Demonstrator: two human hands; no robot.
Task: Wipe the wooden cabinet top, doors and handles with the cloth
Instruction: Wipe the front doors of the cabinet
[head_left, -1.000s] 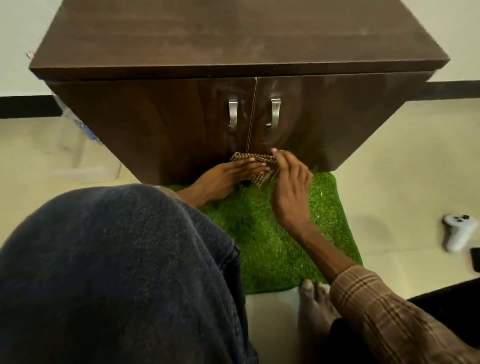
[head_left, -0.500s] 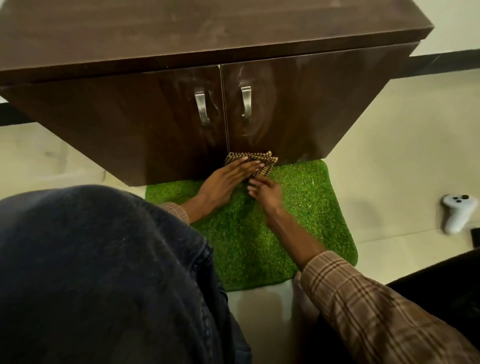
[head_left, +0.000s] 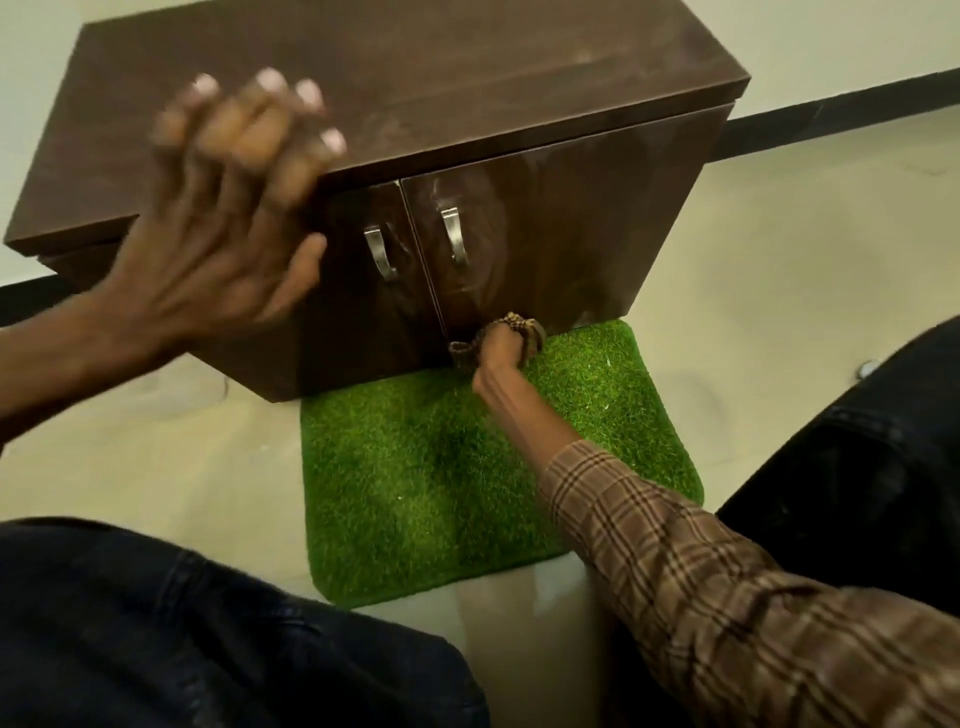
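A dark brown wooden cabinet (head_left: 467, 78) stands on the floor with two shut doors and two metal handles, the left handle (head_left: 378, 257) and the right handle (head_left: 453, 235). My right hand (head_left: 497, 349) is closed on a brown checked cloth (head_left: 523, 328) at the bottom edge of the right door (head_left: 571, 218), where it meets the green mat. My left hand (head_left: 223, 208) is raised close to the camera, blurred, fingers spread, in front of the cabinet's left part and holding nothing. It hides most of the left door.
A green artificial-grass mat (head_left: 441, 478) lies on the pale tiled floor in front of the cabinet. My knees in dark trousers fill the lower left (head_left: 156, 623) and right edge (head_left: 857, 441). A black skirting strip (head_left: 831, 117) runs along the wall.
My left hand let go of the cloth and rose up toward the cabinet top. My right hand took the cloth alone at the door's bottom edge. The camera view shifted right and tilted.
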